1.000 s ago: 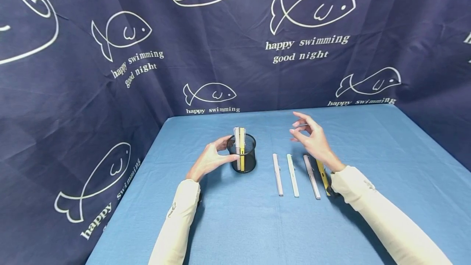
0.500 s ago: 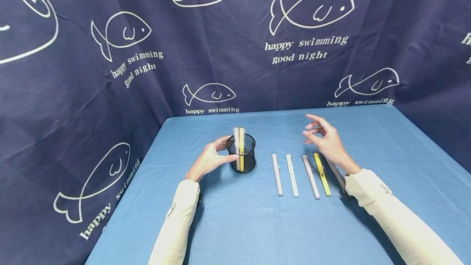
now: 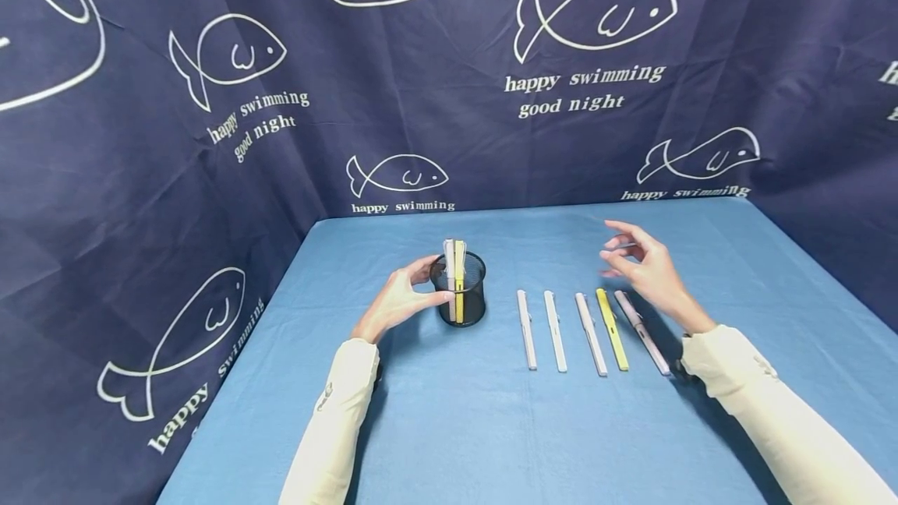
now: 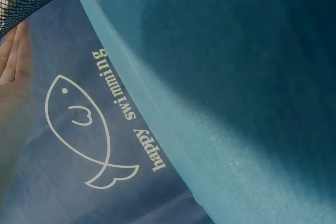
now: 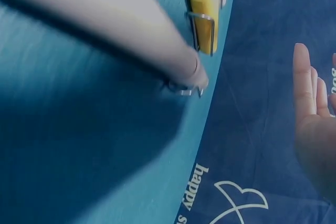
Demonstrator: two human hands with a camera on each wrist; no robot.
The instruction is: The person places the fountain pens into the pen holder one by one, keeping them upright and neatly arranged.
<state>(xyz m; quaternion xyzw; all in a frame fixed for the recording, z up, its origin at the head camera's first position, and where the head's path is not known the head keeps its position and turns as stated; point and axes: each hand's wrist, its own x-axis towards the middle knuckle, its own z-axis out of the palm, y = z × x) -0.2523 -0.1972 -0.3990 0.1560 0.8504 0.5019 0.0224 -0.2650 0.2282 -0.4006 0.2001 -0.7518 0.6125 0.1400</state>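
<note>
A black mesh pen holder (image 3: 474, 302) stands upright on the table, with a pale pink pen (image 3: 450, 259) and a yellow pen (image 3: 460, 262) in it. My left hand (image 3: 401, 301) grips its left side, thumb in front and fingers behind. In the left wrist view the mesh and part of that hand (image 4: 14, 61) show at the edge. My right hand (image 3: 650, 271) hovers with loosely bent fingers and nothing in them, above and behind a lilac-grey pen (image 3: 641, 332). Left of that pen lies another yellow pen (image 3: 613, 330), whose clip shows in the right wrist view.
Further left in the row lie a pinkish pen (image 3: 592, 333), a whitish pen (image 3: 556, 331) and a pale pink pen (image 3: 526, 330), roughly side by side. The blue tablecloth (image 3: 477, 427) ends at a dark blue curtain (image 3: 421, 100) with fish drawings.
My right hand has moved rightward over the row, uncovering the second yellow pen and then the lilac-grey pen. The left hand stays on the pen holder.
</note>
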